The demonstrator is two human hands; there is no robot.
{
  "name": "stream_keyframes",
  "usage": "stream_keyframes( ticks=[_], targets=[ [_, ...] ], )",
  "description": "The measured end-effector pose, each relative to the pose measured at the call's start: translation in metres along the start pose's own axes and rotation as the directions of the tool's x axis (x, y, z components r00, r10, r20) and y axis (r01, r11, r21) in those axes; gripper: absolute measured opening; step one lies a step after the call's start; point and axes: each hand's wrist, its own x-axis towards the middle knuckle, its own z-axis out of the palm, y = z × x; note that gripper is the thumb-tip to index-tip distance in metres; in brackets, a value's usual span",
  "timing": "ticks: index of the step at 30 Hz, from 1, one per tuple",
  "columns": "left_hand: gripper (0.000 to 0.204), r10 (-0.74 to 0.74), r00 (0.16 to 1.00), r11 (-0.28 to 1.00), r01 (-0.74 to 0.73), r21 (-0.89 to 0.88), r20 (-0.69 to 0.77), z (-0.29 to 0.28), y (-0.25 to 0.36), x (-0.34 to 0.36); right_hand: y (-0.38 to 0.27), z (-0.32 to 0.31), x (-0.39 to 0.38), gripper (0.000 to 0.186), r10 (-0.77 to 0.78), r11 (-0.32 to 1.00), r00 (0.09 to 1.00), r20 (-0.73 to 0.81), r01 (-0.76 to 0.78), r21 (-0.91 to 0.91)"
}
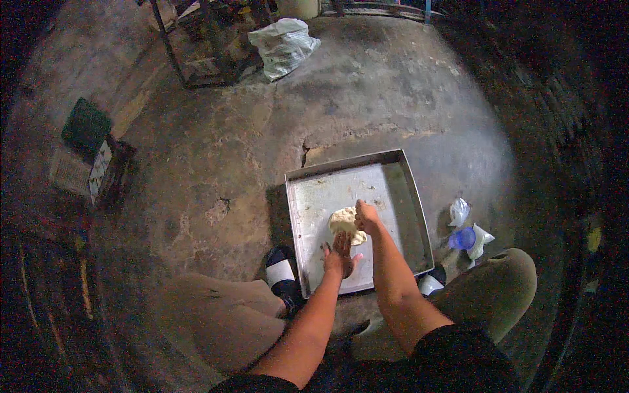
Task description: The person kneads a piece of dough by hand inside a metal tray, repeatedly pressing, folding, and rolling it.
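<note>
A flattened lump of pale dough (342,220) lies in a shallow square metal tray (314,196) on the floor between my feet. My left hand (341,254) rests on the near side of the dough, its fingers spread and tips touching it. At the dough's right edge, my right hand (367,217) is closed in a fist and presses against it. The underside of that fist is hidden, and no tool shows in it. Scraps of dough stick to the tray's bottom around the lump.
Right of the tray sit a blue-purple plastic cup (462,238) and small plastic bags (459,212). A white sack (284,47) stands at the far side by a dark metal frame (171,49). A green box-like thing (87,124) is at far left. The concrete floor (216,144) is cracked.
</note>
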Motion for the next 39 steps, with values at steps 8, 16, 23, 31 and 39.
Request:
stream_keyframes(
  ticks=[8,16,23,31,39],
  targets=[
    [0.078,0.151,0.918,0.988,-0.128,0.088,-0.367,0.012,-0.003,-0.003,0.03,0.02,0.024,0.056,-0.312,0.703,0.911,-0.27,0.03,-0.711],
    [0.057,0.043,0.93,0.99,-0.088,-0.107,-0.364,-0.016,-0.02,0.037,0.031,0.036,0.018,0.053,-0.322,0.781,0.848,-0.421,-0.013,-0.625],
    [0.071,0.216,0.959,0.961,-0.242,-0.136,-0.184,0.025,-0.012,0.055,0.02,0.006,0.058,0.043,-0.198,0.758,0.891,-0.408,-0.125,-0.64],
    [0.08,0.101,0.993,0.971,-0.084,0.224,-0.064,0.039,-0.026,0.051,0.007,0.015,0.044,0.036,-0.203,0.172,0.971,0.126,0.162,-0.972],
    [0.072,0.157,0.984,0.976,-0.141,0.166,-0.087,0.049,-0.024,0.06,0.08,-0.046,0.118,0.034,-0.403,0.838,0.848,-0.344,0.191,-0.511]
  ],
)
